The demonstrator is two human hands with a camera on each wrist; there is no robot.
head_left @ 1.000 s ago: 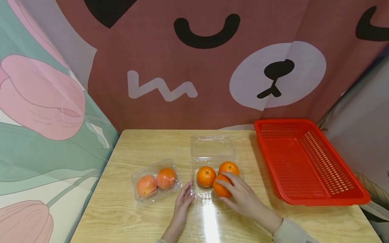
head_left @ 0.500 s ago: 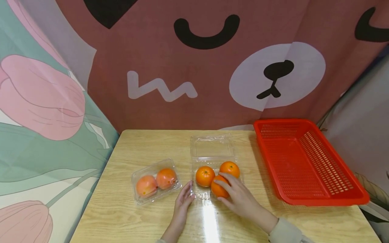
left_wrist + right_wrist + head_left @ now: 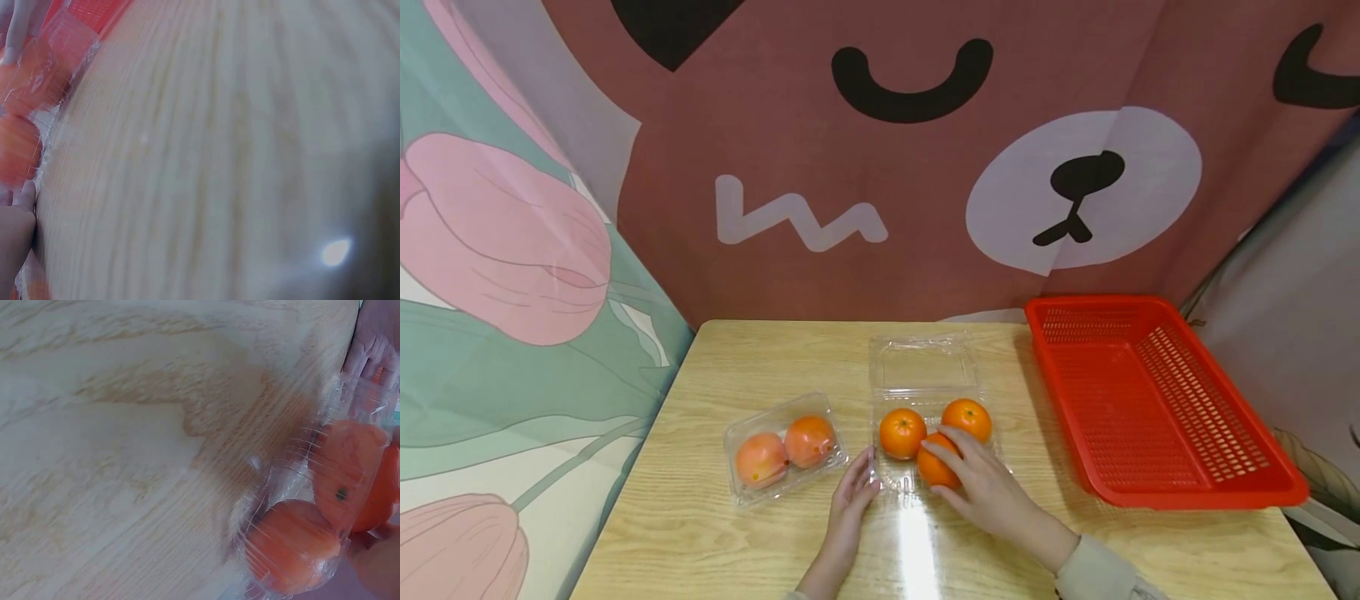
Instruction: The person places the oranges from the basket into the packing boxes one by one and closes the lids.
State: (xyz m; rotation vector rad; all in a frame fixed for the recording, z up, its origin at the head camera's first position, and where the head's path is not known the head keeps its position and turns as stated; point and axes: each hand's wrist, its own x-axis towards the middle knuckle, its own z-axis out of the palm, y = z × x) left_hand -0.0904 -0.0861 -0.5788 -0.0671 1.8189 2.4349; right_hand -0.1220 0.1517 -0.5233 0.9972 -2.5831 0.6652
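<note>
My right hand (image 3: 988, 487) grips an orange (image 3: 937, 463) low over the front of an open clear plastic clamshell box (image 3: 898, 482). Two more oranges lie in the box, one at the left (image 3: 902, 433) and another at the back right (image 3: 967, 420). My left hand (image 3: 850, 500) touches the box's front left corner with nearly straight fingers. In the left wrist view, the left hand (image 3: 15, 234) shows at the edge beside the plastic. The right wrist view has oranges (image 3: 294, 547) behind the box wall, with the left hand (image 3: 375, 344) beyond.
A second clear box (image 3: 741, 496) holding two pinkish-orange fruits (image 3: 762, 460) lies to the left. At the right stands a large red plastic basket (image 3: 1135, 417). The box's lid (image 3: 925, 367) is folded back on the wooden table (image 3: 700, 550). A printed curtain (image 3: 775, 283) hangs behind.
My right hand has shifted a little to the left with the orange. The left-hand orange in the box has moved slightly left too. My left hand has stayed at the corner.
</note>
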